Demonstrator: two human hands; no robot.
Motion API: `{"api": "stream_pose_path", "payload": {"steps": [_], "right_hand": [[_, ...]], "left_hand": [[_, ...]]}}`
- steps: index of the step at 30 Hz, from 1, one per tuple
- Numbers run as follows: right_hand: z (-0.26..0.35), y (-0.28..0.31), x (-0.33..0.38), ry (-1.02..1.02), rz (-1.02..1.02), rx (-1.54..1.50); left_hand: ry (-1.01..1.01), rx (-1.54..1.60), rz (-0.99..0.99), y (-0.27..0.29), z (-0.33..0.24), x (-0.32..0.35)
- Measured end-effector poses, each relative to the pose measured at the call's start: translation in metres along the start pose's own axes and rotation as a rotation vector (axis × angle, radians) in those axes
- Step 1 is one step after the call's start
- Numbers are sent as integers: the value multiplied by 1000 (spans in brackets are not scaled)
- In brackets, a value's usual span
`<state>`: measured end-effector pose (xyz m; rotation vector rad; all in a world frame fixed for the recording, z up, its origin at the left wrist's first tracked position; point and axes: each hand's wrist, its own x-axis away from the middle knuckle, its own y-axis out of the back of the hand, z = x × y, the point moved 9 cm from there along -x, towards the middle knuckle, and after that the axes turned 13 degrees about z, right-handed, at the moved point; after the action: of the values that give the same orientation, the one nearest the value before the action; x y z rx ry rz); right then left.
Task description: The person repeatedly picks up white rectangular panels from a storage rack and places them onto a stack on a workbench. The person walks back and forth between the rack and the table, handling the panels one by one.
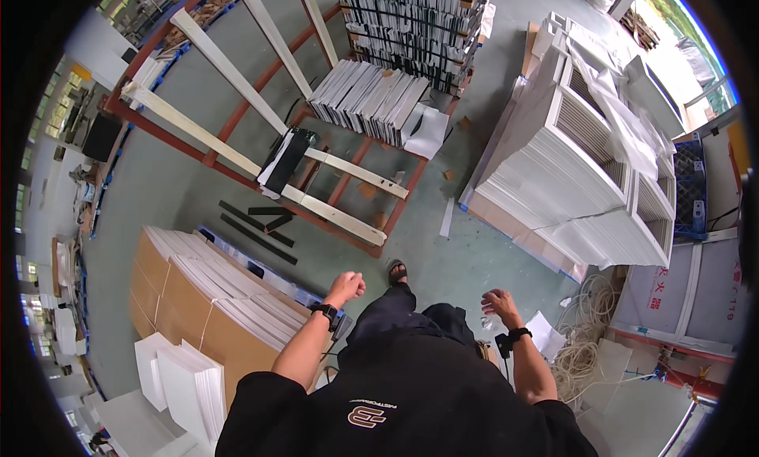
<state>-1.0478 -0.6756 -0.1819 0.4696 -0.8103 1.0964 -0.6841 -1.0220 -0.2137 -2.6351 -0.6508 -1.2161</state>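
**Left hand [346,288] nearest the cardboard-faced stack of white panels [229,287], right hand [498,305] well apart from it**

The stack of white panels lies to the person's left, low down on a blue pallet [257,269]. Its long axis runs aslant, from the upper left toward the lower right, so that its near end comes in close to the left forearm. The left hand is plainly the nearer of the two; it hangs just beyond the stack's right edge, and no contact shows. The right hand is on the other side of the body, nearest to a loose white sheet [545,336] and the pale coiled hose [581,364] beside it.

As for the grip, the left fingers are curled inward and no object shows in them; with the palm hidden, I cannot tell how tightly they are folded. The right fingers are loosely bent and parted, with nothing visible in them.

Ahead stands a red steel frame [170,139] with cream crossbeams [336,216]. Its near corner is just past the sandaled foot [398,273], and it too is nearer the left hand than the right. The tall stack of white slatted frames [545,168] lies farther off, ahead and to the right.
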Motion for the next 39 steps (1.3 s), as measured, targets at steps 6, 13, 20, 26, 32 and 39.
{"api": "stream_pose_path", "payload": {"steps": [6,13,20,26,32,39], "right_hand": [[159,25,-122,45,41,115],[313,42,-303,92,116,51],[436,113,-535,166,-69,230],[595,160,-710,695,-281,942],[650,147,-848,570,-313,921],[612,141,-902,155,35,685]], "left_hand": [[-142,145,-116,40,-124,-60],[-45,545,-30,33,-179,-144],[105,749,-259,64,-232,-302],[-4,712,-371,121,-276,-497],[65,887,-528,158,-277,-616],[62,877,-504,145,-291,-654]]}}
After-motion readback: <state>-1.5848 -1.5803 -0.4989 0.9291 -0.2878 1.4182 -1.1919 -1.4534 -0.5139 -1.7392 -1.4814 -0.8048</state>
